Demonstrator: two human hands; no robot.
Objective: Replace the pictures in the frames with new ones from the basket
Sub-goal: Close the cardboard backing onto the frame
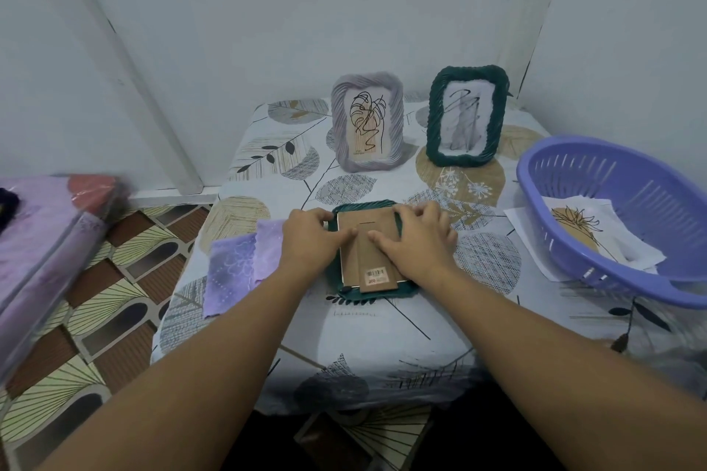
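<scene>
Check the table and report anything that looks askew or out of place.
The purple basket sits tilted, its near rim hanging past the table's right edge. A loose white sheet pokes out from beneath it. The rear green frame holds a crumpled-looking picture. Both hands work on the face-down frame; nothing spilled.

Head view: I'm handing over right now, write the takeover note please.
Left hand and right hand: both pressing on the brown backing of the face-down green frame at the table's centre.
Standing at the back: grey frame and another green frame, each with a picture in it.
Basket on the right holds pictures; one sheet lies under it.
Purple cloth lies to the left.
Done: cannot tell which frames have been changed.
Left: finish this backing, stand the frame up.
</scene>
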